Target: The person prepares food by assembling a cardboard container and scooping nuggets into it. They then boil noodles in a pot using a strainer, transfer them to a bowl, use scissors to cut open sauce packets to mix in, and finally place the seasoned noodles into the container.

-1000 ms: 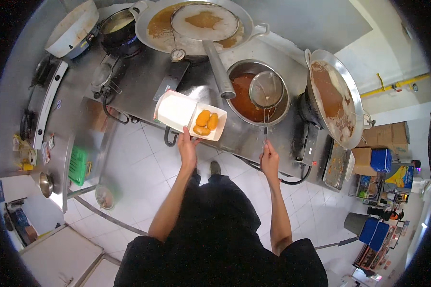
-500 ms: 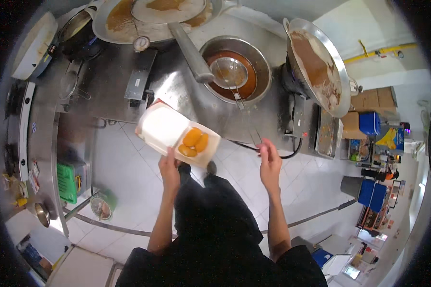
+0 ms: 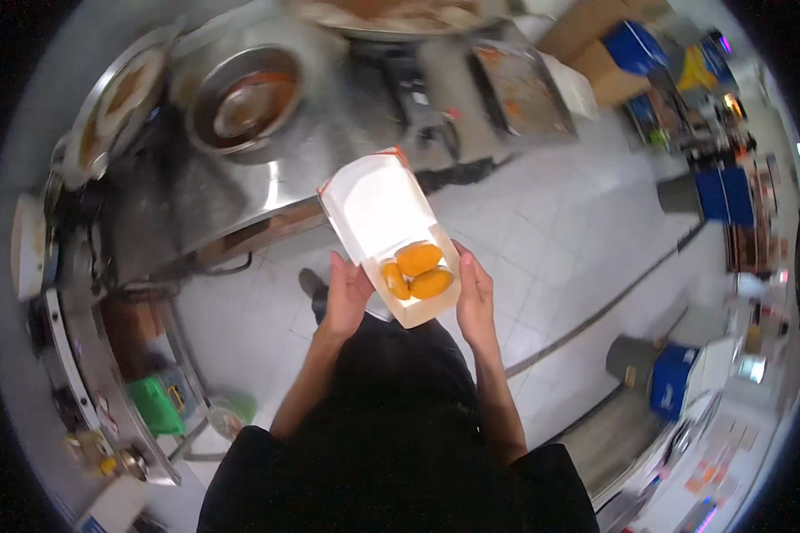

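Note:
An open paper food box point(image 3: 378, 204) is held in front of my body, its white-lined lid tipped back toward the counter. Three golden-brown fried pieces point(image 3: 419, 258) lie in its lower half. My left hand point(image 3: 348, 298) grips the box's left side, the thumb showing and the other fingers partly hidden. On the opposite side, my right hand point(image 3: 476, 302) closes against the box wall with its fingers along the edge.
Ahead is a steel counter point(image 3: 196, 200) carrying a steel pot point(image 3: 198, 115) of reddish-brown liquid with a strainer in it. A wide pan point(image 3: 391, 18) and a metal tray point(image 3: 529, 93) lie farther right. A green bin point(image 3: 156, 404) sits low at left.
My view has turned right. The box has moved right and its lid points farther ahead. My right hand has come to the box; the thin metal implement by it is no longer seen.

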`<state>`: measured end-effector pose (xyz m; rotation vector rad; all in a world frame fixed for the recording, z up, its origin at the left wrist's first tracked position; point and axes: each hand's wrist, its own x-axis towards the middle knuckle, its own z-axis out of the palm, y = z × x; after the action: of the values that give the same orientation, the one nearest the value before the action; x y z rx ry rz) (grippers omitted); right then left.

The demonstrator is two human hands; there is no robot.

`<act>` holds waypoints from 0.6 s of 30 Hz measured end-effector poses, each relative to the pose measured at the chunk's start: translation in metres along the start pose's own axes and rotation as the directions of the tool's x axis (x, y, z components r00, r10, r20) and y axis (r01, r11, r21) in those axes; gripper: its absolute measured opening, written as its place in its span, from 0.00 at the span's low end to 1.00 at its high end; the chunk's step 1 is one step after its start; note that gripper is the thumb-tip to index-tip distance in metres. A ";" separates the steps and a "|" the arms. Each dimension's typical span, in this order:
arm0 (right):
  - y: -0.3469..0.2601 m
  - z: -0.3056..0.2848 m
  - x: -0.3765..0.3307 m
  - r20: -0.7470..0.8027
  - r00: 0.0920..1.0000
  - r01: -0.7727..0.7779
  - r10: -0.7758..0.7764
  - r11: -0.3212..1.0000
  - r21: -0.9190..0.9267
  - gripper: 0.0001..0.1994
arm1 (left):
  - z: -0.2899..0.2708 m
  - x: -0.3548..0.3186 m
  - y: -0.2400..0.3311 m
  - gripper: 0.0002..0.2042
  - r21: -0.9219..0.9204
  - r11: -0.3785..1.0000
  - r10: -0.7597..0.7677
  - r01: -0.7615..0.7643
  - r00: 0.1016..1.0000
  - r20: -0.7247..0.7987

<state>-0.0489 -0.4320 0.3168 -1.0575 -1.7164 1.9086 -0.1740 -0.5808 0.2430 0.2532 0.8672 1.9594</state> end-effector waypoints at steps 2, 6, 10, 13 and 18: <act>0.007 -0.059 -0.018 -0.085 0.996 0.028 -0.027 1.000 0.009 0.26 | 0.071 0.018 -0.029 0.35 0.091 0.996 -0.006 0.015 0.995 -0.097; 0.006 -0.188 -0.059 -0.255 0.967 0.039 -0.026 0.998 0.044 0.26 | 0.177 0.048 -0.123 0.31 0.080 0.989 -0.121 0.124 0.992 -0.036; 0.026 -0.285 -0.090 -0.443 0.896 0.046 0.021 0.989 0.140 0.26 | 0.262 0.069 -0.197 0.30 0.178 0.956 -0.249 0.234 0.966 0.065; 0.040 -0.365 -0.102 -0.547 0.836 0.074 0.044 0.978 0.193 0.26 | 0.326 0.091 -0.256 0.31 0.306 0.906 -0.352 0.292 0.922 0.162; 0.049 -0.495 -0.077 -0.674 0.737 0.109 0.040 0.978 0.177 0.25 | 0.414 0.164 -0.355 0.31 0.364 0.815 -0.545 0.451 0.809 0.219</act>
<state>0.3717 -0.1557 0.3017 -1.3948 -1.0805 1.3661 0.1885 -0.1431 0.2810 0.4474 0.9024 1.2432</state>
